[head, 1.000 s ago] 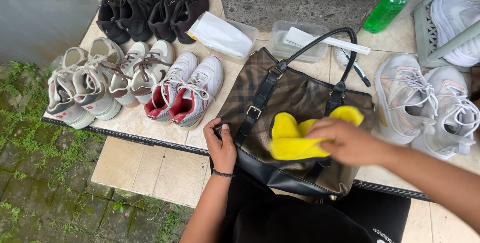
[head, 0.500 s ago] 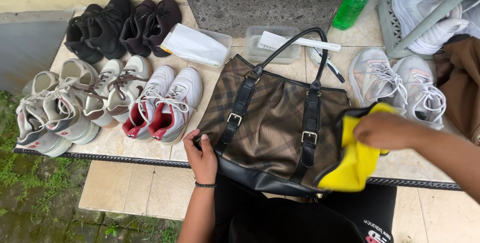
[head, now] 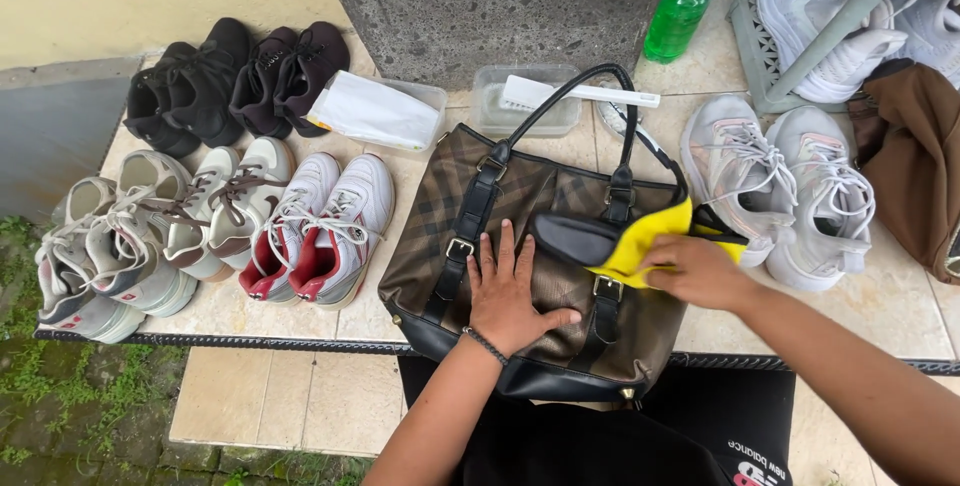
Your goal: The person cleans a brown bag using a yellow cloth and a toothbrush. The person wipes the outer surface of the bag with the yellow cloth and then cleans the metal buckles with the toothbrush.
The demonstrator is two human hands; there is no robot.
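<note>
While the brown checked handbag [head: 520,246] lies at the near edge of the tiled ledge [head: 250,311], it is pressed flat by the left hand [head: 505,291], fingers spread wide and nothing grasped. A yellow cloth [head: 640,241] is held bunched in the closed fingers of the right hand [head: 695,271] against a black strap (near its buckle). Red-lined white sneakers [head: 320,231] are set just left; black shoes [head: 235,81] are lined along the far edge.
</note>
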